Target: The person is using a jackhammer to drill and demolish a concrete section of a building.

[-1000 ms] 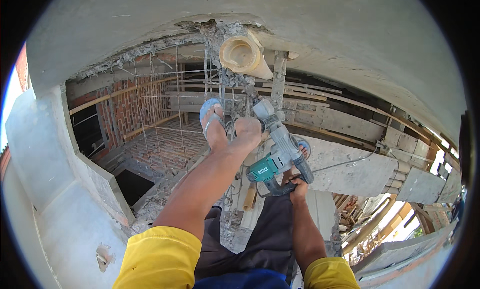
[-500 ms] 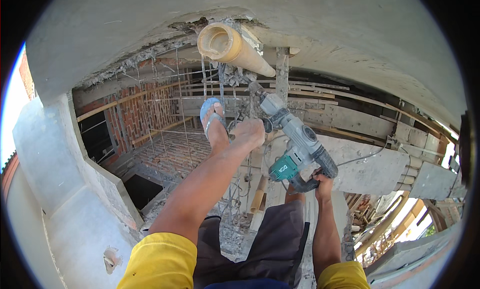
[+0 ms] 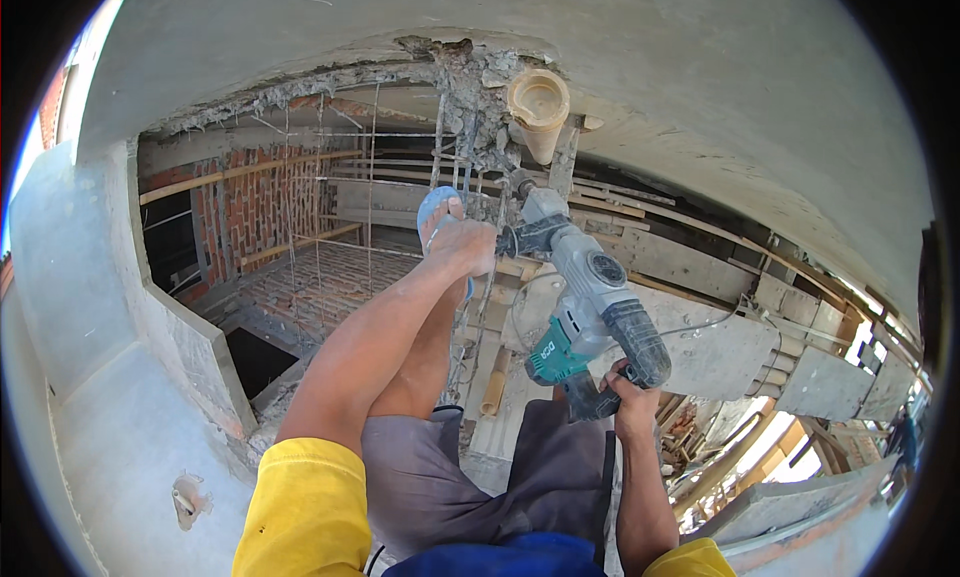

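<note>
Left hand (image 3: 466, 245), shifted across the sandal (image 3: 434, 205), and right hand (image 3: 630, 389) are clamping the breaker (image 3: 590, 267); I'm best bracing toward eleven o'clock.

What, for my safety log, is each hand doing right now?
Left hand: closed, holding the side handle of the demolition hammer.
Right hand: closed, holding its rear handle.

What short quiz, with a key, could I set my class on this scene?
1. True or false: the right hand grips the power tool by its rear handle.
2. Pick one. The sandal is: A) red; B) blue; C) black.
3. Fill in: in the picture, the pale yellow pipe sits to the ____ of the broken concrete.
Key: 1 true; 2 B; 3 right.
</note>
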Available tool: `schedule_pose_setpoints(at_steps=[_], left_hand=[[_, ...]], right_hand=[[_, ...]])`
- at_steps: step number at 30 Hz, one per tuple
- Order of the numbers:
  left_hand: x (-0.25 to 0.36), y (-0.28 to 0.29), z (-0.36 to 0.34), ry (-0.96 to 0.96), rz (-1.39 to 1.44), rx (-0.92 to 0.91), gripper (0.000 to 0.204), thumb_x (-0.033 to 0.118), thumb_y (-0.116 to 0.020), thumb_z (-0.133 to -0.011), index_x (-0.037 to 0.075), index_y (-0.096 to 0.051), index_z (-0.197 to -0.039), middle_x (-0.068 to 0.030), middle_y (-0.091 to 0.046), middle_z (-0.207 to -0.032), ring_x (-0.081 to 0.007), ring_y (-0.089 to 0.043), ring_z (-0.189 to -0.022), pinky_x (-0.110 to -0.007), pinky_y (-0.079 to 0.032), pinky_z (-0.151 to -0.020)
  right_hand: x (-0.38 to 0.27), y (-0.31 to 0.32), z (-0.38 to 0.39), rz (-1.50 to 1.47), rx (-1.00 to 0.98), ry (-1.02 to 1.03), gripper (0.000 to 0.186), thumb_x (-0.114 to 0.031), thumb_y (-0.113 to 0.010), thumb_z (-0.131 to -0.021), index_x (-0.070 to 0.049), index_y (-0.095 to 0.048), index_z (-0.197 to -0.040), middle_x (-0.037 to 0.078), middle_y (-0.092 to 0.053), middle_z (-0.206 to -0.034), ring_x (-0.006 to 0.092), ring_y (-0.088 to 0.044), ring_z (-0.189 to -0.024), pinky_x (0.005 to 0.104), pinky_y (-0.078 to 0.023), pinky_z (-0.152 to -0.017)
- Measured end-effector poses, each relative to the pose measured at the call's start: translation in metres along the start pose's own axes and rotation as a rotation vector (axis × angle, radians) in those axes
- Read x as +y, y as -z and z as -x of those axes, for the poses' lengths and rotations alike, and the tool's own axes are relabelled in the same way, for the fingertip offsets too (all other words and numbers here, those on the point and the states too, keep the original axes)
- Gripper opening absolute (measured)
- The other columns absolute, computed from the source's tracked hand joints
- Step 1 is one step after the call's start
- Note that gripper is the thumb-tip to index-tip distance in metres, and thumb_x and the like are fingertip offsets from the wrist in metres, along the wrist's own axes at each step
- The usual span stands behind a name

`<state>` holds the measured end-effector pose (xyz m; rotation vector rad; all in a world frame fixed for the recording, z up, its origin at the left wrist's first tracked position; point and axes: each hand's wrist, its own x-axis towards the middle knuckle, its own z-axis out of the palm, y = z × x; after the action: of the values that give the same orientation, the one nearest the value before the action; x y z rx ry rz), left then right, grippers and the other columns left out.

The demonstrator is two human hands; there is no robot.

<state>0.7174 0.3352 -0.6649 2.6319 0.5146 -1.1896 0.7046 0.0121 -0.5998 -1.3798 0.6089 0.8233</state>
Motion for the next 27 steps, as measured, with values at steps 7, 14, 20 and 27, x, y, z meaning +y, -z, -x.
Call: schedule_pose_setpoints(at_steps=[7, 14, 20, 27], left_hand=[[-0.043, -0.067, -0.027, 0.142, 0.13, 0.255, 0.051, 0.021, -0.055, -0.072, -0.003, -0.059, -0.117, -0.0264, -0.037, -0.139, -0.0374, -0.028, -0.134, -0.047, -0.023, -0.108], [-0.043, -0.057, -0.016, -0.025, 0.155, 0.251, 0.089, 0.034, -0.067, -0.074, -0.011, -0.021, -0.136, -0.03, -0.039, -0.132, -0.0428, -0.033, -0.127, -0.047, -0.026, -0.106], [-0.05, -0.069, -0.033, 0.087, 0.316, 0.253, 0.076, 0.027, -0.058, -0.072, -0.005, -0.031, -0.136, -0.0266, -0.039, -0.137, -0.0379, -0.035, -0.13, -0.045, -0.025, -0.106], [-0.049, -0.076, -0.044, 0.156, 0.353, 0.227, 0.092, 0.024, -0.068, -0.062, -0.003, -0.025, -0.139, -0.0276, -0.035, -0.138, -0.0417, -0.032, -0.129, -0.047, -0.027, -0.106]], right_hand=[[-0.093, -0.071, -0.008, 0.639, -0.124, 0.237, 0.017, -0.001, -0.059, -0.072, 0.005, -0.061, -0.087, 0.009, -0.065, -0.076, 0.0131, -0.058, -0.069, 0.0282, -0.045, -0.065], [-0.13, -0.108, 0.019, 0.733, -0.141, 0.301, 0.018, 0.002, -0.058, -0.07, 0.004, -0.061, -0.088, 0.009, -0.063, -0.075, 0.0139, -0.057, -0.069, 0.0282, -0.046, -0.066], [-0.138, -0.143, 0.002, 0.859, -0.195, 0.344, 0.032, 0.002, -0.058, -0.068, 0.004, -0.058, -0.099, 0.022, -0.064, -0.081, 0.0343, -0.065, -0.078, 0.0364, -0.05, -0.072], [-0.145, -0.153, -0.019, 1.015, -0.194, 0.383, 0.035, 0.001, -0.06, -0.068, 0.004, -0.057, -0.102, 0.026, -0.063, -0.087, 0.0443, -0.059, -0.089, 0.0423, -0.049, -0.075]])
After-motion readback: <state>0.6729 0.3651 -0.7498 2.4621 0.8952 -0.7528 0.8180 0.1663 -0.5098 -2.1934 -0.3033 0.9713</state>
